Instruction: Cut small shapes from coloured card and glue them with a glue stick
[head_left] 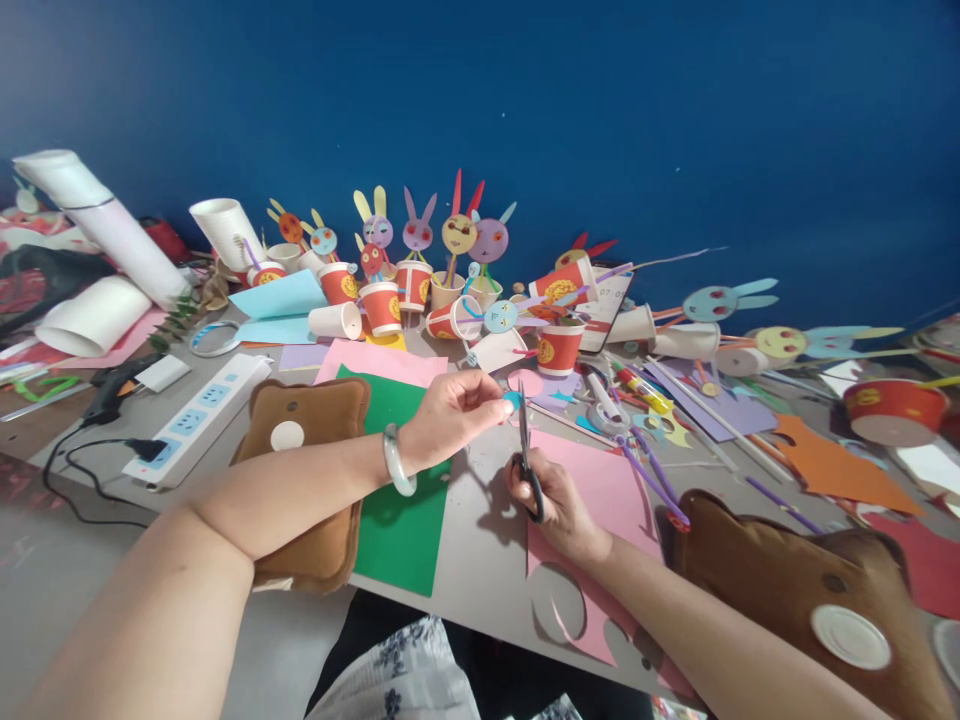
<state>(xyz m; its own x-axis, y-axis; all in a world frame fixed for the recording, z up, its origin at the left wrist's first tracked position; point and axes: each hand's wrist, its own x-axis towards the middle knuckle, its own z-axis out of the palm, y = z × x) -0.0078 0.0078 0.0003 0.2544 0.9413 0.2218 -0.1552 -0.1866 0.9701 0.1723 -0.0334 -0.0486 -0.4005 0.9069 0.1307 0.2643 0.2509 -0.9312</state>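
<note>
My left hand (459, 415) pinches a small piece of blue paper (513, 400) between thumb and fingers above the table's middle. In my right hand (559, 500) is a pair of black-handled scissors (525, 440), blades pointing away from me and up beside the blue piece. Whether the blades touch the paper I cannot tell. Under the left wrist lies a green sheet (405, 530). Beneath the right hand is a pink sheet (600, 470) with round cut-outs along its near edge. A pink paper disc (525, 382) lies just behind the scissor tips.
Paper cups (381, 308) with rabbit-face figures line the blue wall. A white power strip (199, 415) and a black glue gun (112, 390) lie left. Brown cushions (300, 480) flank the work area. Orange paper (844, 465) and purple pipe cleaners (660, 470) are at the right.
</note>
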